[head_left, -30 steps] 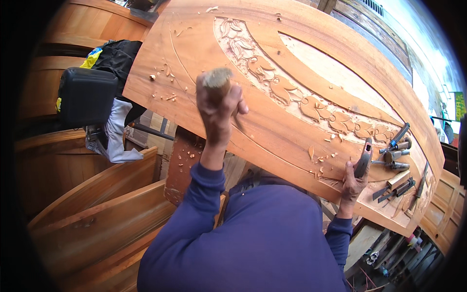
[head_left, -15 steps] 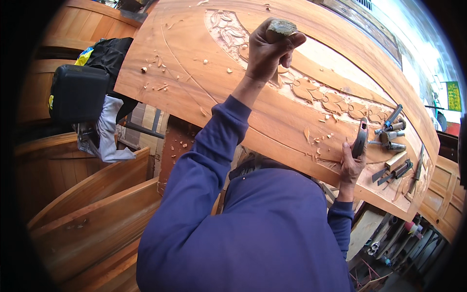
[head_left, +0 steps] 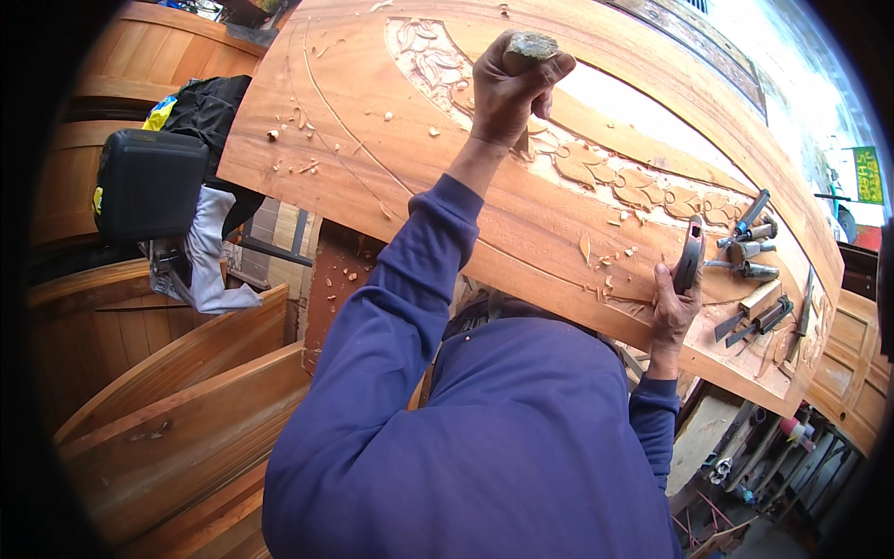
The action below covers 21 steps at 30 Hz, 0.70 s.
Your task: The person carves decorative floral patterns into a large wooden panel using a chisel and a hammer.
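Reference landmark: the carved floral band (head_left: pixel 579 168), cut into a broad wooden panel (head_left: pixel 345 121). The band lies ahead of the person, its long axis curving from far left to near right.

The left hand (head_left: pixel 506 93) is the nearer of the two to the band's middle. Its fingers are wrapped firmly round a wooden-handled tool (head_left: pixel 532 45), held roughly upright with the butt facing the camera. A short length of blade (head_left: pixel 524 145) shows below the fist, by the near edge of the band; whether its tip bears on the wood cannot be determined.

The right hand (head_left: pixel 674 309) is well apart from the left, on the person's side of the band, toward the band's right end. It is clasped about a dark tool (head_left: pixel 688 259) with a slotted end, whose long axis points away from the person, toward the band. Whether this hand rests on the panel cannot be confirmed.

Loose hand tools (head_left: pixel 759 271) lie grouped by the band's right end. Wood shavings (head_left: pixel 585 246) are scattered on its near side. A black case (head_left: pixel 152 184) sits well to the band's left, off the panel
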Each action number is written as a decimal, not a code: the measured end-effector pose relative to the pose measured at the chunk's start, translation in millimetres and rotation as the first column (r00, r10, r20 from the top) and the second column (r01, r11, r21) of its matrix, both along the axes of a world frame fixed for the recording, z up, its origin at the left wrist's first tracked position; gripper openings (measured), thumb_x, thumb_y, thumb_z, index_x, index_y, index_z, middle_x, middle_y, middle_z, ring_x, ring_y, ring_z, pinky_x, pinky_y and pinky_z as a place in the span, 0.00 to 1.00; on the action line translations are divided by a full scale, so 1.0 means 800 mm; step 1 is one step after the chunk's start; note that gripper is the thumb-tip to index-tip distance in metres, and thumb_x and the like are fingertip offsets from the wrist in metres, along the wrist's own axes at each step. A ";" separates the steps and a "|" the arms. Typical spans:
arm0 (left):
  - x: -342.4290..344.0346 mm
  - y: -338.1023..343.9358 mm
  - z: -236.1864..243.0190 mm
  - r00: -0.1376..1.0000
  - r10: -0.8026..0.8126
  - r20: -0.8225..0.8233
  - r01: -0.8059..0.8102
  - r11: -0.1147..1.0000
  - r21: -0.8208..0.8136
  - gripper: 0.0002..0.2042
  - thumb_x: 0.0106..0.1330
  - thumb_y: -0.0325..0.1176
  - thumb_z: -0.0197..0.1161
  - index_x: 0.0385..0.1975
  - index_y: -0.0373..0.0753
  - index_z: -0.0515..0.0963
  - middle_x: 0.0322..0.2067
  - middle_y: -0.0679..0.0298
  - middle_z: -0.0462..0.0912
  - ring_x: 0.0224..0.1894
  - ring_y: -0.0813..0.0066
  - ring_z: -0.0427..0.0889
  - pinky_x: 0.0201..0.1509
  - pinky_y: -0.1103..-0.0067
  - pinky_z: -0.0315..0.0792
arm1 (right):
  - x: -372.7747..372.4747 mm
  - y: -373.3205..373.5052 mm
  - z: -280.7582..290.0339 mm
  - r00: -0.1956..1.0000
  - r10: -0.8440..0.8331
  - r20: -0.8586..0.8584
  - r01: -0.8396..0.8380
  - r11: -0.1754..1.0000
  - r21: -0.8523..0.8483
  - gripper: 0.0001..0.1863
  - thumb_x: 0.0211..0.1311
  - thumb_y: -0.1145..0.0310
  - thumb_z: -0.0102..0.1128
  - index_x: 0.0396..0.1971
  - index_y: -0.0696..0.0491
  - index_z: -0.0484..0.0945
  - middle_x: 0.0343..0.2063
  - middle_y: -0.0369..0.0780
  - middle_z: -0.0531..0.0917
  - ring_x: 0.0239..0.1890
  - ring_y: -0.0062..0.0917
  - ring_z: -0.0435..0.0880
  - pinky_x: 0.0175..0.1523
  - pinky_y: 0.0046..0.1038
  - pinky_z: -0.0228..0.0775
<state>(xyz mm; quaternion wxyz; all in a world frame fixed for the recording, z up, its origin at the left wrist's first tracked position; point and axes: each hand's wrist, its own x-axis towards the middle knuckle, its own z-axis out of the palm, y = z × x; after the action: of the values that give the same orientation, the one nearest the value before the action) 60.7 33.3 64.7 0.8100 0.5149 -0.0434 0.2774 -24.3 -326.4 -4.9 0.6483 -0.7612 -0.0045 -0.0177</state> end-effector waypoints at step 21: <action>-0.014 -0.027 -0.025 0.975 0.211 0.076 -0.224 0.903 0.367 0.11 0.50 0.20 0.66 0.34 0.32 0.77 0.24 0.66 0.81 0.20 0.81 0.78 0.24 0.81 0.75 | 0.146 0.084 0.322 0.413 0.335 0.847 0.586 0.614 -0.529 0.05 0.71 0.74 0.56 0.43 0.53 0.75 0.24 0.40 0.79 0.22 0.28 0.78 0.29 0.28 0.73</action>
<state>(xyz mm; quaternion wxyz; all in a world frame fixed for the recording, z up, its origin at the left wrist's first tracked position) 49.2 11.4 44.6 0.6603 0.6563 -0.0516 0.3615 92.2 -259.0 253.1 0.1363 -0.8195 -0.2915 -0.4742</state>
